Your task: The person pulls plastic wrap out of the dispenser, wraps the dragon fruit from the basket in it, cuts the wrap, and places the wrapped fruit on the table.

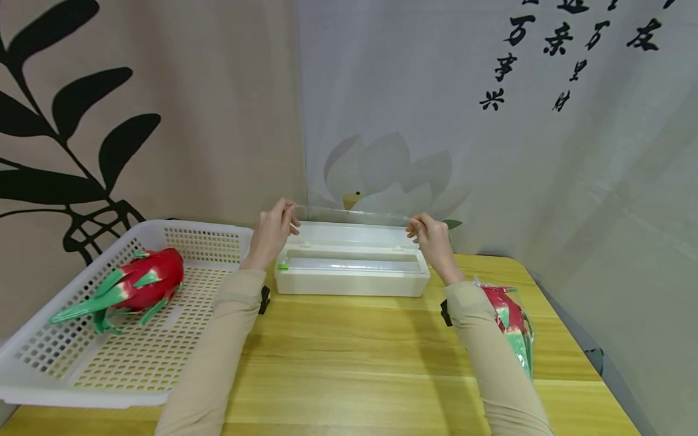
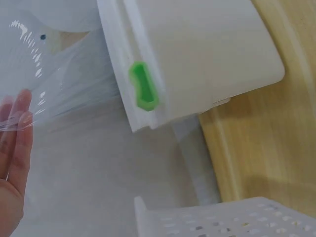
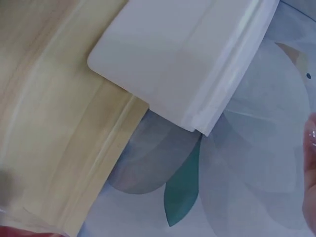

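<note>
A clear sheet of cling film (image 1: 354, 213) stretches between both hands above the back of a white cling film dispenser (image 1: 349, 284). My left hand (image 1: 271, 235) pinches the film's left end, and the film also shows in the left wrist view (image 2: 64, 89). At the other end, my right hand (image 1: 433, 241) pinches the film between thumb and fingers. The dispenser's lid (image 1: 354, 233) stands raised, showing a film roll (image 1: 351, 264) inside. A green slide cutter (image 2: 143, 86) sits at the dispenser's left end. Only a sliver of the right hand appears in the right wrist view.
Left of the dispenser, a white perforated basket (image 1: 93, 396) holds a red dragon fruit (image 1: 158, 272) with green scales. Another dragon fruit (image 1: 507, 312), wrapped in clear film, lies beside the right forearm, partly hidden by the sleeve. A printed curtain (image 1: 382, 91) hangs behind the wooden table (image 1: 338, 363).
</note>
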`<state>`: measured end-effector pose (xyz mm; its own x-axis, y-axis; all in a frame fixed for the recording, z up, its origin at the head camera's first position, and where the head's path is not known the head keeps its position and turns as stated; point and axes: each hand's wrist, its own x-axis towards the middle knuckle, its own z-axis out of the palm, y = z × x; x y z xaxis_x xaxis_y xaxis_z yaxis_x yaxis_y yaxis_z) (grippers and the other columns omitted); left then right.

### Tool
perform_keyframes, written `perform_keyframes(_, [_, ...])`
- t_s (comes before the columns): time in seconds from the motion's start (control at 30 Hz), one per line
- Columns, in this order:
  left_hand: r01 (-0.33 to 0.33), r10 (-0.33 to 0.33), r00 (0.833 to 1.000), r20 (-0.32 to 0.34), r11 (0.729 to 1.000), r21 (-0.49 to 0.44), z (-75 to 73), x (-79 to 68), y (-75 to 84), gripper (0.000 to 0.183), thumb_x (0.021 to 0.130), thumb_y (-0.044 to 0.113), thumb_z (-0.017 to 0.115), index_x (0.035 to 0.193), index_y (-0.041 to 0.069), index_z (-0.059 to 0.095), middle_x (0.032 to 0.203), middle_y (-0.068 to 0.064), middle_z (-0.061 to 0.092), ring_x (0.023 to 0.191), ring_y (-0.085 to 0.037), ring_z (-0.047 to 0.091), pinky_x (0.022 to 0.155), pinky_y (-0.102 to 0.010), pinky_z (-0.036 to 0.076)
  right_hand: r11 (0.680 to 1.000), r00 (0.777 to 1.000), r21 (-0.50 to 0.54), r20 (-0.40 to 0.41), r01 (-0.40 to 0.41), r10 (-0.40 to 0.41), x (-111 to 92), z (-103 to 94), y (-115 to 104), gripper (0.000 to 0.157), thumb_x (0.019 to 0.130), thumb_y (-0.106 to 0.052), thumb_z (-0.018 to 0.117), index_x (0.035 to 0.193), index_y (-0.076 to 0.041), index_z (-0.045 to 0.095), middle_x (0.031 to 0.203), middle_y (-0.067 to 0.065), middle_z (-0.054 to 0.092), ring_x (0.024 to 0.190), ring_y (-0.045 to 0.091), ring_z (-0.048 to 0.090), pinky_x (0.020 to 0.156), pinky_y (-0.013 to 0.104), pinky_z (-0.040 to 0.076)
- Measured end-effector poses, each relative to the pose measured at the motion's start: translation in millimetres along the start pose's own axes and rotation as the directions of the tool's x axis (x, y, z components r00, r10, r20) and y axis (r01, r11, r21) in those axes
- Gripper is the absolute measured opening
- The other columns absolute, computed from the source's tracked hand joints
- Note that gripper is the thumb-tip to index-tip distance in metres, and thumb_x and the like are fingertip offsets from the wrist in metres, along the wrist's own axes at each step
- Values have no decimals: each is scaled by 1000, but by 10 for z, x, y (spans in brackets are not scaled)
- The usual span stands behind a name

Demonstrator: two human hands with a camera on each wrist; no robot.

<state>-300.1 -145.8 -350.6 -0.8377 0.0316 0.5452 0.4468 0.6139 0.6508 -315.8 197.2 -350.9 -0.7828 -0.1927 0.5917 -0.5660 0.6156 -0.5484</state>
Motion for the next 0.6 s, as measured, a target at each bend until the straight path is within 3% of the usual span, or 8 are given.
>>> perform_keyframes(0.27, [-41, 42, 999, -30, 998, 36, -59, 52, 94, 25, 102, 21, 41, 110, 3, 57, 79, -15, 70, 63, -25, 69, 54, -35, 54, 999, 999, -14, -12, 29, -29, 44, -72, -75, 23, 98, -12, 47, 94, 6, 61, 80, 20, 67, 65, 29, 69, 58, 35, 58])
perform_keyframes(0.6, [-52, 55, 997, -63, 997, 57, -123, 125, 175, 29, 102, 26, 41, 109, 4, 58, 77, -13, 70, 62, -26, 69, 58, -39, 55, 998, 997, -25, -44, 60, -61, 112, -153, -158, 22, 97, -11, 49, 90, 6, 62, 72, 19, 66, 60, 29, 66, 57, 34, 58])
